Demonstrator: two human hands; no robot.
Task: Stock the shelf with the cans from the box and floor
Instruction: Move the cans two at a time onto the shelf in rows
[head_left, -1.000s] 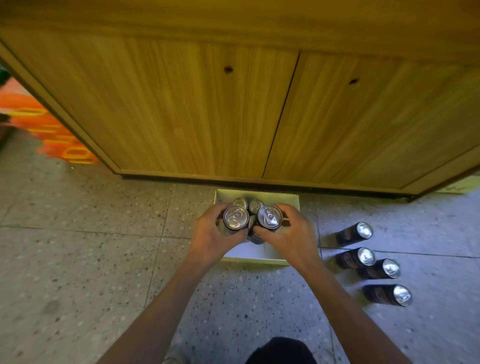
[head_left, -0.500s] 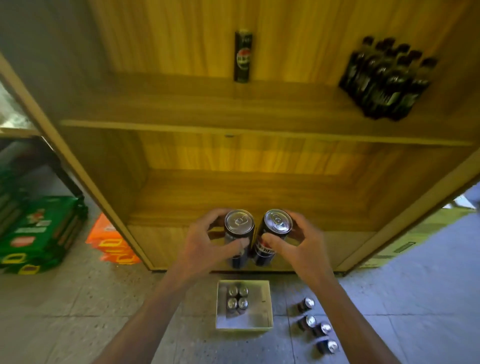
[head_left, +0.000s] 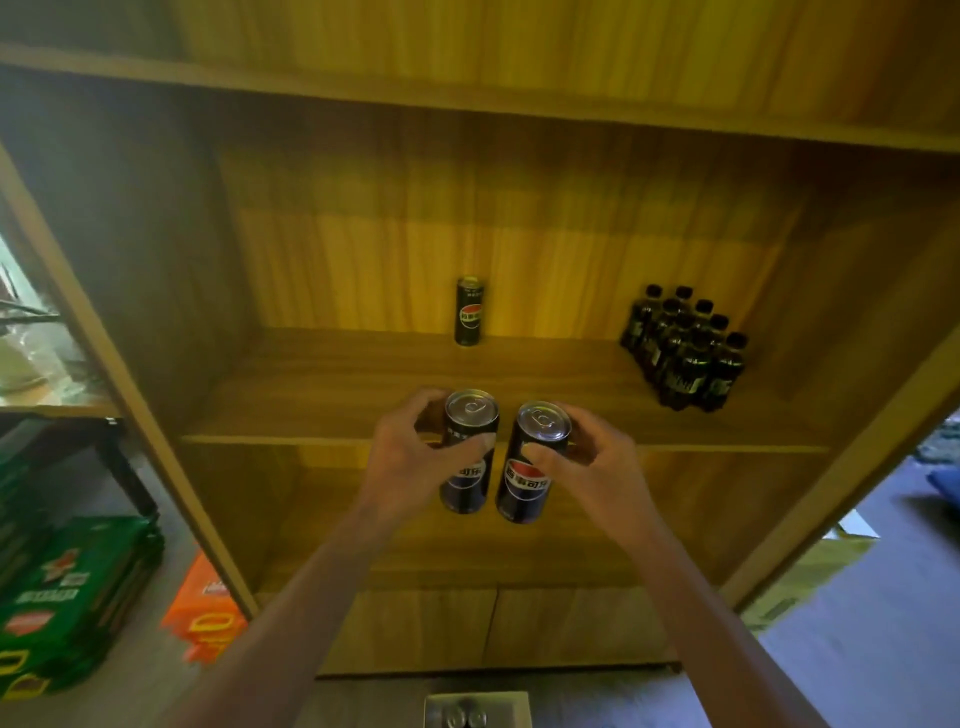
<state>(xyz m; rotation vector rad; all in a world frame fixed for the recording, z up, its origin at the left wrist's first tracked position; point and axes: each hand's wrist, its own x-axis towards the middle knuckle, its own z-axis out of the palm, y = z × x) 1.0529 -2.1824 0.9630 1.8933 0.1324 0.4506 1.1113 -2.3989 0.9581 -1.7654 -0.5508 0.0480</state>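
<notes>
The two held cans (head_left: 470, 452) (head_left: 530, 462) are showing dark navy bodies, silver lids and a red-white-blue roundel (matching the lone can (head_left: 469, 310) at twelve o'clock). The shelf (head_left: 332, 384) is glowing yellow-brown woodgrain; green crates (head_left: 67, 597) and orange packs (head_left: 208, 613) are sitting at eight o'clock.

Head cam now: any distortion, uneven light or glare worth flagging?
Head view: wide-angle bending, so the shelf edges splay outward; warm light on the back panel, left side dark; glare on the tops of the left can and right can; the box at the bottom edge is blurred.
</notes>
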